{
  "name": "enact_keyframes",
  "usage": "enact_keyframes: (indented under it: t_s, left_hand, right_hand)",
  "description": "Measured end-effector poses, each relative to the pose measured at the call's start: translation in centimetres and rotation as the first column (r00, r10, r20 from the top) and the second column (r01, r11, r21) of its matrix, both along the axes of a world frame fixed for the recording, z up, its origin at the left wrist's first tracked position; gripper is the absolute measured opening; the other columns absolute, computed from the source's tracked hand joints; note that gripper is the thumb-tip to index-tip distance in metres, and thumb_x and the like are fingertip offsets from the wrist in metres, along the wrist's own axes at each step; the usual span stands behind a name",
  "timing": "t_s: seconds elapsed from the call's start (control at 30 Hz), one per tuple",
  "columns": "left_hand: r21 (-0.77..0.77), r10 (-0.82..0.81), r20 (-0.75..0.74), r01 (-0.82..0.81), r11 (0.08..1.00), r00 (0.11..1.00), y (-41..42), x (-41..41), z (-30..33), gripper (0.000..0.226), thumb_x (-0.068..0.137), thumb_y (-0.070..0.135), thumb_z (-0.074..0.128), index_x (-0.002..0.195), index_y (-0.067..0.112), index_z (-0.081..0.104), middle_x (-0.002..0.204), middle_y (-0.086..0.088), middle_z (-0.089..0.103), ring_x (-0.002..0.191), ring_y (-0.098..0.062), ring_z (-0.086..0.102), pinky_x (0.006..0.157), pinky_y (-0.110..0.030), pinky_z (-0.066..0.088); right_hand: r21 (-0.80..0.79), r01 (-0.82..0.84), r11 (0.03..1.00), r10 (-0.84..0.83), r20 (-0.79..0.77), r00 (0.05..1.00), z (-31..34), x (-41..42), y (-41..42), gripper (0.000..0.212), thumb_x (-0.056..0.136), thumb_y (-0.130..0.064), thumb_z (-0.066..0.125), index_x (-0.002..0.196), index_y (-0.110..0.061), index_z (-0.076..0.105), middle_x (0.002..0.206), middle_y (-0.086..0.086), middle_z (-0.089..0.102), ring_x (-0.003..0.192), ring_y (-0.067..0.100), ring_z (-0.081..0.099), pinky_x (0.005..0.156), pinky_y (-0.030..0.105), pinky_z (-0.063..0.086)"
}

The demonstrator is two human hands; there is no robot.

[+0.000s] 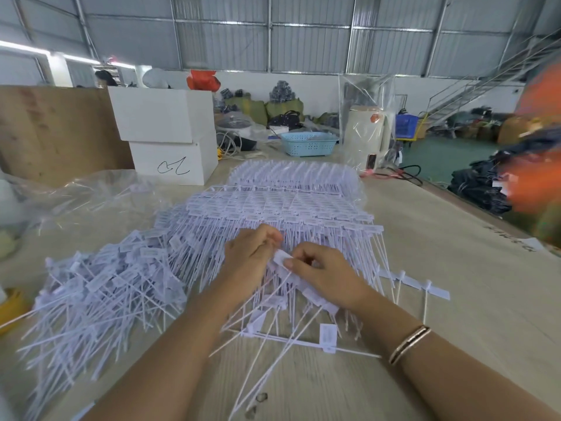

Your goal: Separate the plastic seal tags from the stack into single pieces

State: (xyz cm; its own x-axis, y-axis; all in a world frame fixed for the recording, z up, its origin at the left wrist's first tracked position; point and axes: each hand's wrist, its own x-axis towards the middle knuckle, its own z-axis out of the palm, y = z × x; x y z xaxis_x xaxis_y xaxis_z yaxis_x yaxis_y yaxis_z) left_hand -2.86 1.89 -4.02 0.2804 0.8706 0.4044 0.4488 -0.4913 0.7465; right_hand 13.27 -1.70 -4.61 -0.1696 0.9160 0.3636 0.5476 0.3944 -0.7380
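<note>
Right now I see both forearms reaching in from six o'clock; the left hand (250, 253) curls over the tag stack (282, 208) at centre, and the right hand (323, 273) pinches one tag (281, 257) (its print unreadable). At ten o'clock, a white box (179, 161) bears a scrawl.

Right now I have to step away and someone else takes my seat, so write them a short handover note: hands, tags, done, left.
Left hand: fingers curled on the tags at the near edge of the stack.
Right hand: pinches one tag by its flat label, between both hands.
Done: a big loose pile of single tags lies to the left on the table.
A few more tags lie loose near the wrists.
Left: the joined stack in the middle, much of it untouched, reaching back to the blue basket.
</note>
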Motion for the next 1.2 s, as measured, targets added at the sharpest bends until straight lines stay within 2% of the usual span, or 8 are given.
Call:
enact_keyframes:
  t_s: [0.1,0.27,0.5,0.73,0.87,0.97,1.07,1.2]
  left_hand:
    - [0.062,-0.006,-0.234,0.021,0.998,0.972,0.5,-1.0,0.3,0.024,0.097,0.016,0.046,0.084,0.034,0.055,0.089,0.018,0.053,0.097,-0.005,0.042,0.089,-0.029,0.025]
    - [-0.071,-0.169,-0.045,0.165,0.984,0.985,-0.2,-0.5,0.3,0.019,0.1,0.023,0.043,0.082,0.026,0.048,0.056,0.01,0.045,0.046,-0.003,0.034,0.048,-0.019,0.028]
    - [-0.117,-0.208,-0.066,0.199,0.973,0.976,0.0,-0.4,0.2,0.028,0.098,0.032,0.047,0.074,0.018,0.055,0.064,-0.006,0.045,0.054,-0.012,0.037,0.057,-0.028,0.028]
    - [-0.271,-0.092,0.321,0.184,0.945,0.943,0.9,0.3,0.1,0.034,0.098,0.023,0.048,0.065,0.021,0.058,0.066,0.0,0.056,0.066,-0.015,0.048,0.069,-0.03,0.033]
    - [-0.348,0.063,0.565,0.169,0.922,0.822,1.6,-0.9,0.7,0.043,0.098,0.021,0.044,0.057,0.014,0.055,0.054,-0.003,0.056,0.048,-0.013,0.05,0.06,-0.031,0.035]
    - [-0.31,0.009,0.673,0.271,0.911,0.739,1.2,-1.3,1.3,0.035,0.089,0.025,0.05,0.057,0.017,0.063,0.053,-0.001,0.051,0.056,-0.017,0.047,0.062,-0.03,0.033]
    - [-0.208,-0.092,0.583,0.258,0.943,0.807,0.7,-1.0,1.5,0.018,0.075,0.022,0.047,0.081,0.012,0.059,0.068,-0.008,0.046,0.065,-0.017,0.043,0.066,-0.026,0.033]
    - [-0.119,-0.214,0.366,0.274,0.954,0.906,0.5,-0.3,1.1,0.028,0.094,-0.008,0.038,0.093,0.017,0.051,0.075,-0.004,0.052,0.061,-0.001,0.052,0.066,-0.014,0.04]
  right_hand:
    - [-0.067,-0.043,0.997,0.029,-0.188,0.982,0.3,0.7,-0.2,0.031,0.093,-0.008,0.055,0.067,-0.024,0.053,0.059,-0.011,0.053,0.06,0.012,0.046,0.063,0.026,0.035]
    - [-0.146,-0.075,0.986,0.049,-0.176,0.983,0.5,0.1,-0.2,0.023,0.093,-0.014,0.054,0.074,-0.001,0.057,0.06,0.0,0.048,0.061,0.018,0.042,0.065,0.036,0.035]
    - [-0.148,-0.073,0.986,0.047,-0.173,0.984,0.8,-0.4,-0.4,0.03,0.091,-0.018,0.06,0.062,-0.015,0.053,0.057,0.001,0.039,0.053,0.013,0.036,0.054,0.022,0.03]
    - [0.253,0.084,0.964,-0.097,0.039,0.995,0.8,-1.2,-0.5,0.029,0.096,-0.018,0.053,0.074,0.0,0.061,0.061,0.019,0.056,0.056,0.028,0.049,0.065,0.022,0.03]
    - [0.341,0.083,0.936,-0.089,0.002,0.996,1.0,-0.5,-1.3,0.028,0.091,-0.029,0.048,0.071,-0.012,0.057,0.061,0.01,0.053,0.058,0.018,0.044,0.071,0.02,0.026]
    - [0.363,0.061,0.93,-0.154,0.232,0.96,1.0,0.1,-1.0,0.029,0.088,-0.033,0.046,0.065,-0.018,0.055,0.063,-0.001,0.053,0.066,0.014,0.046,0.069,0.028,0.02]
    - [0.371,0.134,0.919,-0.301,0.441,0.845,0.4,0.3,-0.4,0.027,0.093,-0.031,0.047,0.087,-0.019,0.07,0.086,-0.004,0.062,0.089,0.018,0.053,0.073,0.029,0.02]
    - [0.277,0.208,0.938,-0.264,0.185,0.946,0.5,-0.1,-0.5,0.03,0.093,-0.028,0.044,0.114,-0.021,0.064,0.093,-0.009,0.056,0.092,0.013,0.054,0.084,0.031,0.032]
